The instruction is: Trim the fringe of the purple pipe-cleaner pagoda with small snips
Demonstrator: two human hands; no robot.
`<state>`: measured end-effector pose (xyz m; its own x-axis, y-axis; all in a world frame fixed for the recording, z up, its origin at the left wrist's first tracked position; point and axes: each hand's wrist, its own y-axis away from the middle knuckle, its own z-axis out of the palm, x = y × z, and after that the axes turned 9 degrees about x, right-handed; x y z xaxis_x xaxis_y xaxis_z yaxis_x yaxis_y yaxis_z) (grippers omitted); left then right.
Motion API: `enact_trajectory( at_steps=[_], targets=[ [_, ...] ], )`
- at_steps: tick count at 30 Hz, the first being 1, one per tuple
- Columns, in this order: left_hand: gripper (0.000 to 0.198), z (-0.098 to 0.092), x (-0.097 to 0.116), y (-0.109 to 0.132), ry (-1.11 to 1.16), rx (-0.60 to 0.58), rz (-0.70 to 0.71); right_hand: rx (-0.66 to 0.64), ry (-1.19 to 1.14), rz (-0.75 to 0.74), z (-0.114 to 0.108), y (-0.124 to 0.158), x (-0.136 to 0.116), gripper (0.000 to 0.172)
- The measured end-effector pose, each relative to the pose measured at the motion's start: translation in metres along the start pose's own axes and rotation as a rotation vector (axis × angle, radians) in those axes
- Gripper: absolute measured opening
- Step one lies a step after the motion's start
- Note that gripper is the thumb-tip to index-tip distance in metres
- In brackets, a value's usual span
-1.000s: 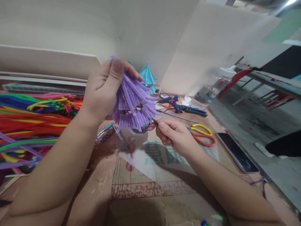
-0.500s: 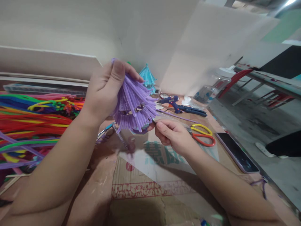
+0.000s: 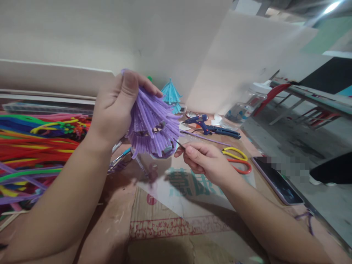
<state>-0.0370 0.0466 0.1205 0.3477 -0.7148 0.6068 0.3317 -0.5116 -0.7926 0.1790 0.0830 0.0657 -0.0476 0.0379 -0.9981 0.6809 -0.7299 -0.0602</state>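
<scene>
My left hand (image 3: 117,99) is closed around the top of a purple tiered cone of pipe cleaners (image 3: 151,121), holding it tilted above the work surface. Its fringed layers spread down to the right, and darker bits show between the tiers. In my right hand (image 3: 202,159), thumb and fingers pinch a thin dark pointed tool (image 3: 180,145). The tool's tip is at the lower right fringe of the cone; whether it touches cannot be made out. A turquoise pipe-cleaner cone (image 3: 171,93) stands behind, against the wall.
Bundles of coloured pipe cleaners (image 3: 35,143) lie at left. A blue glue gun (image 3: 199,121), dark-handled pliers (image 3: 225,132), scissors with yellow and orange handles (image 3: 242,168), and a phone (image 3: 277,179) are at right. A clear plastic jar (image 3: 247,104) stands behind them.
The purple cone and my left hand have shifted slightly left in view. My right hand sits a little farther from the cone, and more of the dark tool shows.
</scene>
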Motion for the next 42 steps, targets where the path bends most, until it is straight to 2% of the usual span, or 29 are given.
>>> enact_trajectory(
  at_steps=[11, 32, 42],
  targets=[
    [0.048, 0.0005, 0.0018, 0.0032, -0.055, -0.055, 0.028, -0.015, -0.009, 0.050, -0.0005, -0.0014, -0.0005, 0.051],
    [0.049, -0.0004, -0.0005, 0.0025, -0.067, -0.059, 0.020, -0.019, -0.017, 0.053, -0.0023, -0.0026, 0.0036, 0.049],
    [0.046, -0.0053, 0.0025, -0.0002, -0.062, -0.069, -0.010, -0.018, 0.101, 0.014, 0.0002, -0.0046, 0.0043, 0.049]
  ],
)
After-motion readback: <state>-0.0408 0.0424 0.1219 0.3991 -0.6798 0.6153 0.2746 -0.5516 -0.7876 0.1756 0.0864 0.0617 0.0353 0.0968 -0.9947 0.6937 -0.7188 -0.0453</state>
